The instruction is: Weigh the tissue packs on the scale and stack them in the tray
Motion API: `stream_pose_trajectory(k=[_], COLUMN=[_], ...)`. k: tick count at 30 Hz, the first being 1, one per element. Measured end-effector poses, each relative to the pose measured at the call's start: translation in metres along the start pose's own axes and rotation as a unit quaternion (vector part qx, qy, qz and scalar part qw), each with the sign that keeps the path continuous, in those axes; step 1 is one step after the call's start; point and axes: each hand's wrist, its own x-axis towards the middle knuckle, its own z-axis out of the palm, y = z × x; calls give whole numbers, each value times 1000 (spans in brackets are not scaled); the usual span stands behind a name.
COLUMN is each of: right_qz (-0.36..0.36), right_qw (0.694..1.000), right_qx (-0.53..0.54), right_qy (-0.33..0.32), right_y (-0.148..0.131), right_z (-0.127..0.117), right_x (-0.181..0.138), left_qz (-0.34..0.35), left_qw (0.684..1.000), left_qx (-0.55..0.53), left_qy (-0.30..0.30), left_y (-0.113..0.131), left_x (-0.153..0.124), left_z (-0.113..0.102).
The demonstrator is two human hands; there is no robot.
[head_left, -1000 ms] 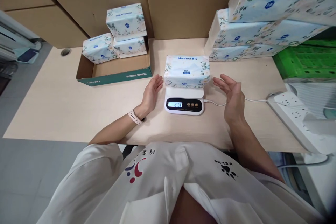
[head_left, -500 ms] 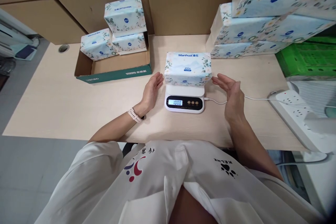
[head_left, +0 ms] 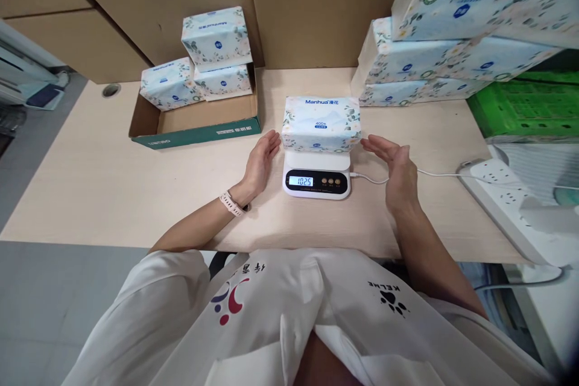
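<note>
A floral tissue pack (head_left: 321, 123) marked "Manhua" rests on the white digital scale (head_left: 316, 187), whose lit display reads about 1025; a decimal point is too small to tell. My left hand (head_left: 261, 163) is beside the pack's left end, fingers stretched out and holding nothing. On the other side, my right hand (head_left: 398, 175) is open too, its fingertips close to the pack's right end. Whether any fingertip touches the pack, I cannot tell. A thin white cable (head_left: 371, 179) runs from the scale's right side past my right hand.
At the back left, an open green-sided cardboard box (head_left: 199, 132) holds several tissue packs (head_left: 217, 42). More packs are stacked (head_left: 420, 60) at the back right, near a green crate (head_left: 520, 108). A white power strip (head_left: 502, 187) lies on the right. Large cartons (head_left: 325, 12) stand behind.
The scale's display has gone from about 1000 to about 1025. My hands keep nearly the same place beside the pack; the whole view has shifted slightly.
</note>
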Motion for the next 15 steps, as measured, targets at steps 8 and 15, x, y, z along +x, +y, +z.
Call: stream_pose_trajectory(k=[8,15], right_qz=[0,-3], right_qw=[1000,1000], right_qx=[2,-1], right_qy=[-6,-15], right_y=[2,4], right_z=[0,0], right_x=[-1,0], left_qz=[2,-2], left_qw=[1000,1000], left_qx=[-5,-7], left_qy=[-5,3], left_y=[1,2], left_x=[-3,-3], left_z=[1,2])
